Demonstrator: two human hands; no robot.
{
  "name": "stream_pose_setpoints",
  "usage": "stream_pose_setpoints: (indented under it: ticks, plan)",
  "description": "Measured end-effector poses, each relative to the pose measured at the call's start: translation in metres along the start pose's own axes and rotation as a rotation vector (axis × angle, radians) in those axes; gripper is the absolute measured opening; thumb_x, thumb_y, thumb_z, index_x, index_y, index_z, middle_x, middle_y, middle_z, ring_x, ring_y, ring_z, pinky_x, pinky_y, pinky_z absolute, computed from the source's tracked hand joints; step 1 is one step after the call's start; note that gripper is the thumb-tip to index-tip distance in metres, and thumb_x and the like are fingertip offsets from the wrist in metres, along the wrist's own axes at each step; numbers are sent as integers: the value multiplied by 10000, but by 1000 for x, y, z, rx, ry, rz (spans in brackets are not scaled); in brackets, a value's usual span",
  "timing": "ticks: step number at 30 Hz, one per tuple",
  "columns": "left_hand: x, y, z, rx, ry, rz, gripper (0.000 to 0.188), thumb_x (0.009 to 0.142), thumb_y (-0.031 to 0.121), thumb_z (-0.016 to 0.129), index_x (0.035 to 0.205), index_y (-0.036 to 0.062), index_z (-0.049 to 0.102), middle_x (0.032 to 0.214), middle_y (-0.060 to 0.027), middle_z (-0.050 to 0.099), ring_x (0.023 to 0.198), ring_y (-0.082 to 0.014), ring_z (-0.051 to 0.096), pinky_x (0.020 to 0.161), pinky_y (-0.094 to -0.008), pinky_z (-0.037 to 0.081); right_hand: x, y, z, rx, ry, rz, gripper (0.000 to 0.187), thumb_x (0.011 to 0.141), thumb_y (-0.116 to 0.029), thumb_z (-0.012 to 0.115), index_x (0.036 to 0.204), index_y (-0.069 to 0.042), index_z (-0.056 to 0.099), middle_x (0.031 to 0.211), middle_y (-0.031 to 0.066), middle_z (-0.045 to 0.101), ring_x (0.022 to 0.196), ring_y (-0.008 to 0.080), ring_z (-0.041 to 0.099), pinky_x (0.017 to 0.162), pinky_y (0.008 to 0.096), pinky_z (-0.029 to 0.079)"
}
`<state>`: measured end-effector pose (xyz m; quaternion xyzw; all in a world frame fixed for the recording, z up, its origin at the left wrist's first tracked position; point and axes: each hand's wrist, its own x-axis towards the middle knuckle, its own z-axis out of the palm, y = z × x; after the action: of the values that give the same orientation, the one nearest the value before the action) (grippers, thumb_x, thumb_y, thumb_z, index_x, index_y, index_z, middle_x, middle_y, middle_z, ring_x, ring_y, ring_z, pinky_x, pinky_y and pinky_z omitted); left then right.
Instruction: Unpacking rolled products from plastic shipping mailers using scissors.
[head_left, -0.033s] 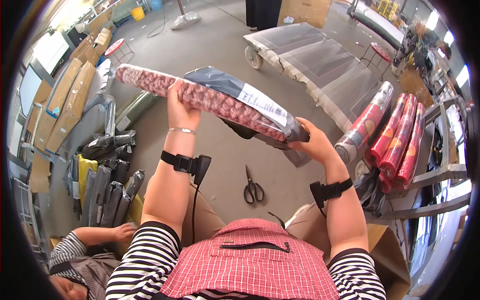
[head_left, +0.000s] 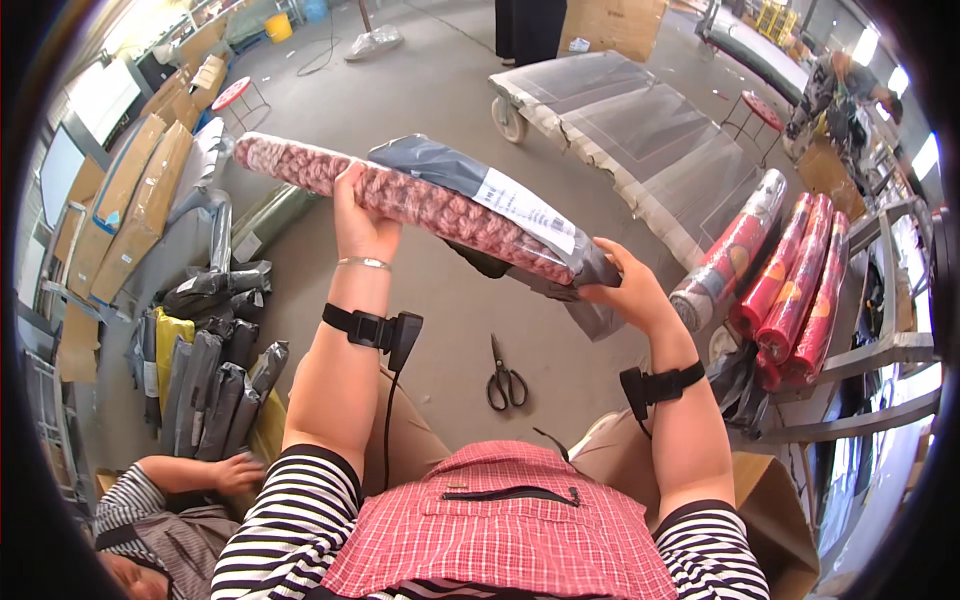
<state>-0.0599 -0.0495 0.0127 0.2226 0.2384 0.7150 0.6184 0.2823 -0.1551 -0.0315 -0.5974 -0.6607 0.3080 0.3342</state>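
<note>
Got this pink braided-look roll in clear plastic up in the air, left hand curled round it, right hand wrapped on the grey plastic at its right end. I'd call this step a plain two-handed hold; any next move calls for both ends supported. Below, black-handled scissors on grey floor; film-covered trolley ahead, red rolls off right.

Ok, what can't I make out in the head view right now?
In the head view:
Left hand: most fingers hidden behind the pink roll.
Dark thing below it: upper part covered by the roll.
Standing person in dark trousers: upper body cut off by the top edge.
Far-right person: hands too small to make out.
</note>
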Motion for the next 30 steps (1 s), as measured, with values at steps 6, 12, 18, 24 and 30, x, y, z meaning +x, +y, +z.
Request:
stream_pose_setpoints:
  ticks: [6, 12, 18, 24, 30]
  plan:
    - [-5, 17, 6, -189, -92, 49, 370, 862, 322, 579, 1127, 64, 573, 1078, -72, 609, 1045, -233, 577, 944, -418, 454, 3, -2, 5, 300, 30, -40, 331, 800, -45, 679, 1122, 10, 627, 892, 32, 667, 783, 99, 591, 722, 247, 483]
    - [7, 34, -15, -277, -323, 101, 394, 862, 323, 601, 1142, 47, 567, 1071, -124, 620, 973, -265, 596, 862, -449, 498, -10, -18, -44, 600, 433, 2, 200, 881, -22, 513, 1018, 41, 644, 944, 99, 685, 833, 160, 651, 737, 260, 507]
    - [20, 35, -34, -134, -68, 104, 353, 879, 285, 572, 1067, -14, 582, 1014, -119, 630, 971, -263, 601, 908, -408, 499, -93, -2, -158, 132, 843, 85, 249, 869, -83, 616, 1108, -26, 658, 960, 46, 672, 871, 111, 587, 796, 253, 456]
    - [51, 24, -74, -226, -216, -46, 390, 838, 215, 614, 1093, -69, 535, 1059, -156, 583, 1033, -302, 564, 989, -439, 439, -299, 28, -297, -37, 1134, 253, 318, 848, -67, 537, 1140, 17, 630, 997, 108, 677, 839, 175, 626, 786, 291, 479]
    - [56, 24, -62, -162, -130, -91, 367, 839, 196, 616, 1077, -76, 559, 1068, -165, 609, 1024, -297, 588, 971, -437, 460, -600, 88, -299, -865, 1094, 1354, 342, 849, -269, 613, 1076, -17, 662, 1013, 166, 692, 954, 301, 651, 832, 414, 490]
